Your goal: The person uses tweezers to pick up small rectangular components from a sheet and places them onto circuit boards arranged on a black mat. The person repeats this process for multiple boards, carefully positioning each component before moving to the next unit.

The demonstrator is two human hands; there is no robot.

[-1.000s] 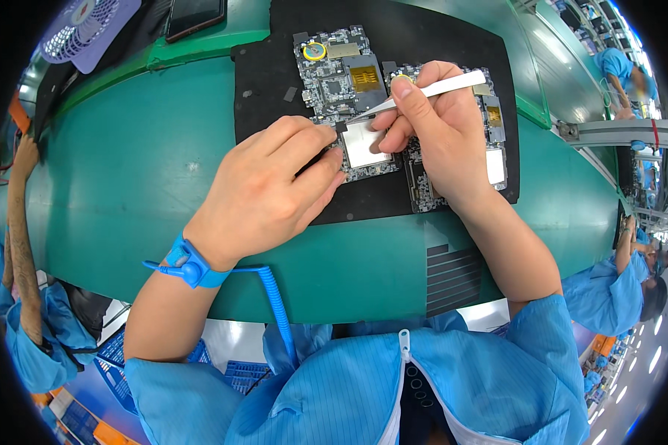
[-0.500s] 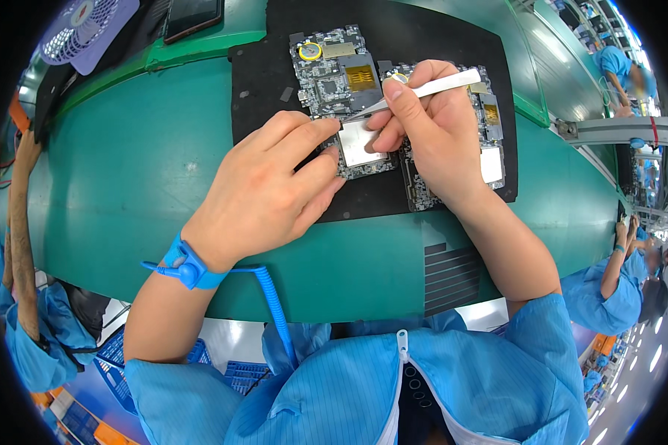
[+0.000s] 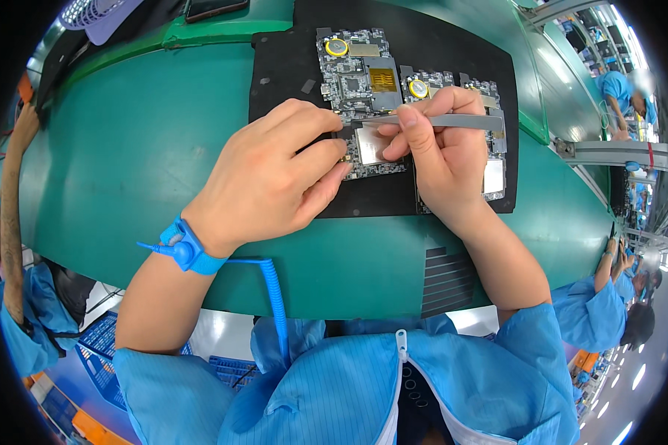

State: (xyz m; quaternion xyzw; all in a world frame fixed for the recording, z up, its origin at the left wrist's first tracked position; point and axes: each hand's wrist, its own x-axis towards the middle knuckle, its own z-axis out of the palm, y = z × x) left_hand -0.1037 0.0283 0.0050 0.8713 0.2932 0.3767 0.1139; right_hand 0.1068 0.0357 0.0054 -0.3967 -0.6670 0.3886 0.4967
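Slim grey tweezers point(image 3: 464, 121) lie nearly level in my right hand point(image 3: 453, 167), which is closed around them. Their points reach left, close to the fingertips of my left hand point(image 3: 263, 174). That hand has bent fingers resting on the left edge of a circuit board point(image 3: 349, 67), and whether something tiny is between them is hidden. The board carries a yellow-ringed coin cell point(image 3: 336, 47), an amber patch point(image 3: 382, 79) and a silver metal plate point(image 3: 372, 145). My right fingers hover over this plate and partly cover it.
More circuit boards point(image 3: 495, 111) lie to the right, partly behind my right hand, on the black mat point(image 3: 289, 55). A blue coiled cord point(image 3: 273, 297) runs from my left wrist strap point(image 3: 189, 248). A phone point(image 3: 214, 7) and a purple fan point(image 3: 100, 18) stand far left. Co-workers sit on both sides.
The tweezers' rear end has dropped from a raised slant to nearly level as my right hand turned. My left hand stays at the board's edge. The whole view has shifted slightly.
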